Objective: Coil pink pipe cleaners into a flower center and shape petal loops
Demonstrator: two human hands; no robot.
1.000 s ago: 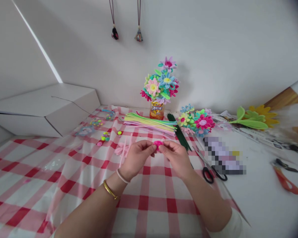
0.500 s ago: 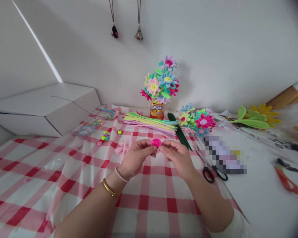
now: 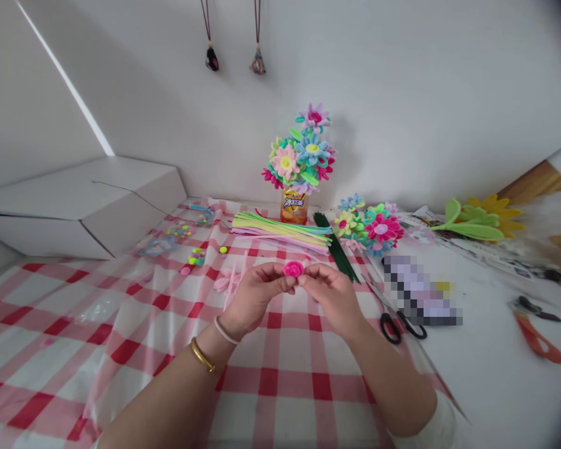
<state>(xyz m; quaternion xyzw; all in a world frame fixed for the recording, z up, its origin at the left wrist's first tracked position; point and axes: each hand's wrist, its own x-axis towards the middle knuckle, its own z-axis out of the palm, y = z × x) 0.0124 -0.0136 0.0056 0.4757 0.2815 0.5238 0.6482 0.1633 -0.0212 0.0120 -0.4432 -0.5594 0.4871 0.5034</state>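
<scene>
The place is looking like a craft corner: fuzzy stems are lying on a checked cloth, handmade-looking flowers are filling a labelled container, scissors are resting nearby.

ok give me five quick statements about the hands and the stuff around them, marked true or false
1. The left hand and right hand both hold the pink coil. True.
2. The black-handled scissors are in the right hand. False: they lie apart from it, to its right.
3. A gold bangle circles the left wrist. True.
4. The tablecloth is plain blue. False: it is red-and-white checked.
5. The white box stands left of the flower bouquet. True.
</scene>
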